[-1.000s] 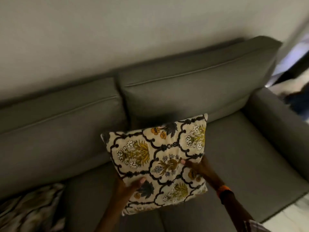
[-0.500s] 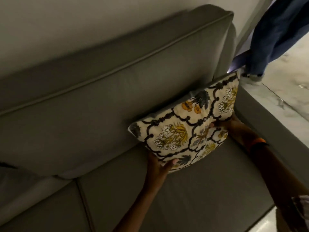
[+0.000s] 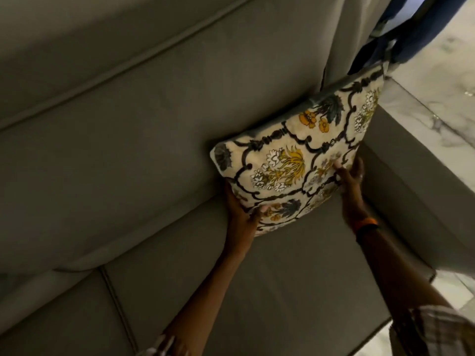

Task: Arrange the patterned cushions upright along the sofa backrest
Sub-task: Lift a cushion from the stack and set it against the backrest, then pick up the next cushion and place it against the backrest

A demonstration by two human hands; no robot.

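A cream cushion (image 3: 303,155) with black scrollwork and yellow flowers leans against the grey sofa backrest (image 3: 154,119), in the corner by the right armrest (image 3: 411,191). Its lower edge rests near the seat (image 3: 282,273). My left hand (image 3: 241,209) grips the cushion's lower left corner, thumb on the front. My right hand (image 3: 349,176) holds its right edge, fingers pressed on the patterned face. An orange band sits on my right wrist.
A marble floor (image 3: 442,73) lies beyond the armrest on the right. Another person's blue trouser legs (image 3: 421,24) stand at the top right, close behind the sofa's end. A seam (image 3: 115,299) divides the seat cushions at the lower left.
The cushion has moved from the middle of the seat to the right corner and now leans on the backrest. Both hands kept their hold. The view swung right and closer.
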